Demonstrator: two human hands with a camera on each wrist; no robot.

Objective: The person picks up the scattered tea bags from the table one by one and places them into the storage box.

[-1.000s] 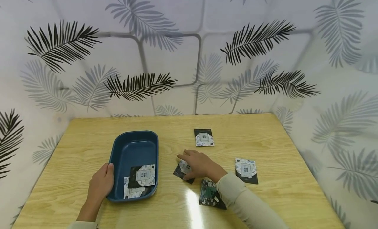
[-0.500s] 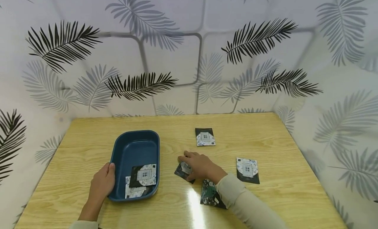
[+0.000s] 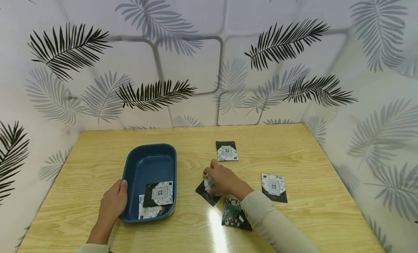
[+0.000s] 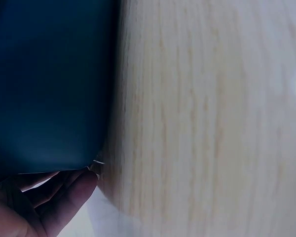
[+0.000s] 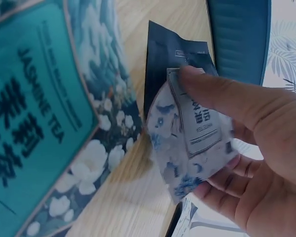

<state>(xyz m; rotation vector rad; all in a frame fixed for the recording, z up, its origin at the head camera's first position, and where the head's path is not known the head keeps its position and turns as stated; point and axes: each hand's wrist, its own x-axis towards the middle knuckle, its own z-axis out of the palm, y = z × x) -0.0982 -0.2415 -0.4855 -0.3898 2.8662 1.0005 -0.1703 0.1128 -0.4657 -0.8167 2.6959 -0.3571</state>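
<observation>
My left hand (image 3: 113, 199) grips the left wall of a dark blue tray (image 3: 148, 165), thumb at the rim; the left wrist view shows its fingers (image 4: 71, 200) under the tray's edge. Two tea sachets (image 3: 158, 194) overlap at the tray's near end. My right hand (image 3: 225, 179) pinches a black-and-white tea sachet (image 3: 206, 192) right of the tray. In the right wrist view the thumb lies on the sachet's (image 5: 163, 123) printed face, fingers behind, and the sachet looks bent and partly raised. Close to the right wrist lies a green jasmine tea sachet (image 3: 232, 213), partly covered by the sleeve.
One black-and-white sachet (image 3: 226, 151) lies farther back on the wooden table (image 3: 189, 144). Another sachet (image 3: 274, 188) lies to the right of my right hand. A leaf-patterned cloth (image 3: 202, 64) stands behind the table.
My right fingers have closed on the sachet under them and drawn it slightly to the right, with one edge lifting. The left hand and tray have stayed in place.
</observation>
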